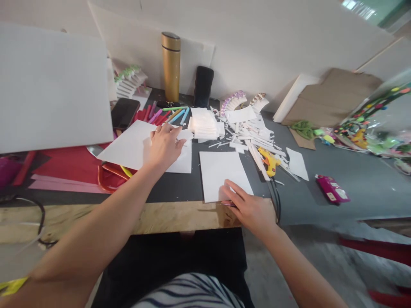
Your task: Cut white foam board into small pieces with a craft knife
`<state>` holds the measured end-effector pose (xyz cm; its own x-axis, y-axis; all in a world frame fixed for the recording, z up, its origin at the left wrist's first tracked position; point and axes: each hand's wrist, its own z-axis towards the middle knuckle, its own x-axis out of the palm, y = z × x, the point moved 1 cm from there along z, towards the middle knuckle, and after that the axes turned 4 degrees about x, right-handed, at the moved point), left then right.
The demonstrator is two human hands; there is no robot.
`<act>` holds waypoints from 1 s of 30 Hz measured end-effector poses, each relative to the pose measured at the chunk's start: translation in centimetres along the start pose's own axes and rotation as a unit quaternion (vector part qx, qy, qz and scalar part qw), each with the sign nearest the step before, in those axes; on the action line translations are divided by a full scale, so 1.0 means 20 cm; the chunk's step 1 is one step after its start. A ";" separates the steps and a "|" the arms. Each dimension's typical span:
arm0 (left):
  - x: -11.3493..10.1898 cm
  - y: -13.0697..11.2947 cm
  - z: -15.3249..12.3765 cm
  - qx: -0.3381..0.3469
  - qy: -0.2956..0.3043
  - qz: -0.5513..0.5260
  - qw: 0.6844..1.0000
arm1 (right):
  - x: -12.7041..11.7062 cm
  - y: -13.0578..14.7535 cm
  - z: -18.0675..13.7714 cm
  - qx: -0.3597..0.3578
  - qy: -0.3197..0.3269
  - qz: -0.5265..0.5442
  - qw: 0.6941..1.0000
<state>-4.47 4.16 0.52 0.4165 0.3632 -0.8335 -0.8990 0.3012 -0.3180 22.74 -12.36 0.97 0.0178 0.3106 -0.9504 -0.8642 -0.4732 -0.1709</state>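
Note:
My left hand lies on a large white foam sheet at the left of the table, its fingers curled over the sheet's far edge by a small white piece. My right hand rests at the near corner of a smaller white square sheet. Its fingers are bent around a thin pink tool at the table's front edge. A stack of small white squares sits just beyond the two sheets.
A yellow glue gun lies among several white foam strips. Coloured markers, a phone, a gold flask, red paper, a pink box and cardboard surround the work area. A big white board leans at left.

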 end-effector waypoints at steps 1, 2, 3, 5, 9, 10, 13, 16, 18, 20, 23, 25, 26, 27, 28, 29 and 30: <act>0.00 0.00 0.00 -0.003 0.003 0.001 1.000 | 0.00 0.00 0.01 -0.003 0.007 -0.003 1.000; 0.00 0.01 0.00 -0.006 0.009 0.003 1.000 | 0.01 0.01 0.02 -0.005 0.012 -0.003 1.000; 0.01 0.01 0.00 -0.008 0.015 0.006 1.000 | 0.01 0.01 0.02 -0.006 0.015 0.001 1.000; 0.01 0.01 0.00 -0.010 0.028 0.011 1.000 | 0.01 0.01 0.04 -0.005 0.026 0.016 1.000; 0.01 0.00 0.00 -0.001 0.035 0.028 0.999 | 0.01 0.02 0.06 0.020 0.057 0.058 0.997; 0.01 0.00 0.00 0.001 0.034 0.032 0.999 | 0.01 0.02 0.06 0.030 0.063 0.068 0.995; 0.00 -0.02 0.00 0.008 0.033 0.044 0.998 | 0.02 0.05 0.09 0.052 0.066 0.083 0.993; -0.02 -0.03 -0.01 0.011 0.039 0.056 0.998 | 0.02 0.07 0.11 0.054 0.053 0.089 0.993; -0.03 -0.04 -0.01 0.011 0.051 0.062 0.997 | 0.01 0.06 0.13 0.056 0.045 0.109 0.991; -0.04 -0.04 -0.01 0.010 0.066 0.063 0.996 | 0.00 0.03 0.15 0.064 0.030 0.158 0.985; -0.07 -0.06 0.01 0.022 0.091 0.052 0.994 | 0.00 -0.05 0.19 0.096 0.003 0.246 0.964; -0.10 -0.08 0.02 0.040 0.108 0.040 0.993 | -0.01 -0.10 0.24 0.142 -0.012 0.283 0.949; -0.11 -0.09 0.03 0.048 0.114 0.033 0.992 | -0.01 -0.12 0.27 0.171 -0.014 0.293 0.940; -0.13 -0.10 0.03 0.056 0.119 0.024 0.991 | -0.01 -0.14 0.31 0.198 -0.010 0.301 0.933; -0.14 -0.11 0.03 0.063 0.122 0.012 0.991 | -0.01 -0.15 0.35 0.220 0.000 0.306 0.926; -0.14 -0.13 0.02 0.073 0.124 -0.006 0.990 | -0.02 -0.15 0.39 0.233 0.014 0.310 0.922; -0.14 -0.14 0.02 0.087 0.123 -0.030 0.988 | -0.02 -0.15 0.43 0.241 0.027 0.315 0.918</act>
<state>-3.10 2.60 3.88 0.4033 0.1219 -0.9069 -0.8277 0.4713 -0.3048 21.12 -3.96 4.01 -0.5477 0.0541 -0.8349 -0.8336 -0.1213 0.5389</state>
